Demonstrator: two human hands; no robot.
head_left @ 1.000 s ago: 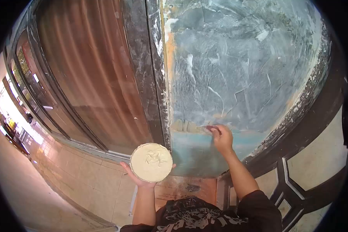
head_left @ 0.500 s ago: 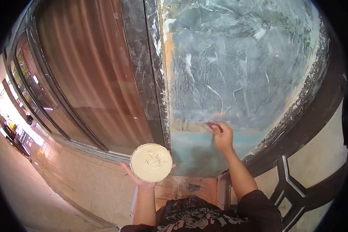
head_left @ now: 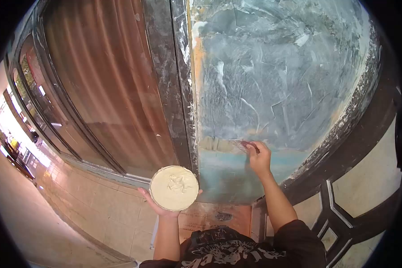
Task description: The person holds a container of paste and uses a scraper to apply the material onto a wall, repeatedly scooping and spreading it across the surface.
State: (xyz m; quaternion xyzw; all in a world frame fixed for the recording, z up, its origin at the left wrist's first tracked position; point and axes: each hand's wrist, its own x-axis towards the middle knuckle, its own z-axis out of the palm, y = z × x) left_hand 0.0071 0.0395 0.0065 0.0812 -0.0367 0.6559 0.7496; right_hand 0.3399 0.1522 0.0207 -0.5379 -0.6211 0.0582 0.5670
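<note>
My left hand (head_left: 158,206) supports a round tub of cream-coloured paste (head_left: 174,188) from below, with its fingers round the sides. The paste has a ridged, uneven patch near its middle. My right hand (head_left: 258,159) grips a dark red handled scraper (head_left: 251,145), whose thin blade lies against the wall. Left of the blade runs a beige smeared strip (head_left: 216,144). Above it the wall (head_left: 268,80) is patchy grey-blue with white streaks; below it the surface is turquoise.
Left of the wall are a dark, paint-spotted frame (head_left: 167,71) and a glass pane with a brown curtain (head_left: 107,85). Dark panelling with pale insets (head_left: 366,178) stands at right. Tiled floor (head_left: 107,210) and a printed brown sheet (head_left: 219,219) lie below.
The view has shifted slightly, so the wall and frame appear a little further right. Both hands hold the same things in nearly the same places.
</note>
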